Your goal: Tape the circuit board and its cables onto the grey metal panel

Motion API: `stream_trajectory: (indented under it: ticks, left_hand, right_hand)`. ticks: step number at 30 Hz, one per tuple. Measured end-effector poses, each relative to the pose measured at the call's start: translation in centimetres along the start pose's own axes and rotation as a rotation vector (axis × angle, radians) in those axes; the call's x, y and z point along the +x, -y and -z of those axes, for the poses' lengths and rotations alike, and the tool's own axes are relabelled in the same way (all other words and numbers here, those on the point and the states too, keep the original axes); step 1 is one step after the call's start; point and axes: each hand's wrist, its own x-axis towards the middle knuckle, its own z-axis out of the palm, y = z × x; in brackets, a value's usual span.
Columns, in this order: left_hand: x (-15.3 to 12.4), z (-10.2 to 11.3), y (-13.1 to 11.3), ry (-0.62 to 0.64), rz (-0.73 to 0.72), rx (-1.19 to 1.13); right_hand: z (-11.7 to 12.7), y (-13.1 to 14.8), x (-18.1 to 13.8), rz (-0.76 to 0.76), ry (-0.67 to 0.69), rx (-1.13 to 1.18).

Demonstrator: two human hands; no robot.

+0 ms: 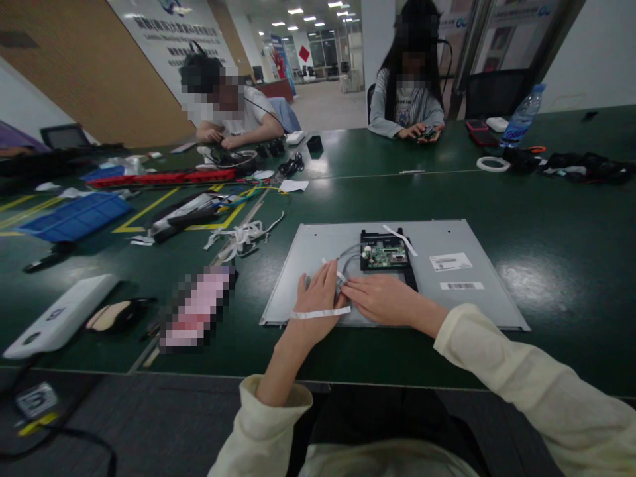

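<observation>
A grey metal display panel [318, 248] lies face-down on the green table in front of me. Fixed in a black bracket on it is a green circuit board [385, 256], from which grey cables [350, 257] run toward my hands. My left hand [318, 298] rests on the panel, its fingers stretched out and thumb apart, with a white tape strip [320, 313] across its back. My right hand [380, 300] is closed, fingertips together at the lower end of another strip of white tape [340, 274] over the cables. A further strip [400, 240] sticks to the bracket.
Left of the panel are crumpled white tape scraps [243, 237], a phone [199, 308], a mouse [119, 314] and a white device [62, 315]. A blue tray [74, 217] is farther left. Across the table sit two people; a water bottle [521, 119] and tape roll [493, 164] stand right.
</observation>
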Motion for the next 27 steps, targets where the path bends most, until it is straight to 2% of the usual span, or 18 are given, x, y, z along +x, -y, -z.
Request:
stream_trajectory:
  ticks: [4,9,14,27]
  left_hand:
    - [0.31,-0.39,0.27,-0.068,0.067,0.000]
    - [0.49,-0.69,0.56,-0.064,0.085,-0.045]
    - [0.56,-0.82,0.82,-0.103,0.106,-0.007]
    - [0.40,-0.34,0.59,-0.109,0.146,0.020]
  right_hand:
    - [-0.18,0.01,-0.23,-0.014,0.012,-0.010]
    - [-0.37,0.11,-0.45,-0.025,0.011,-0.027]
    - [-0.31,0.17,-0.57,-0.014,0.018,-0.033]
    - [0.52,0.54,-1.02,-0.020,0.041,-0.024]
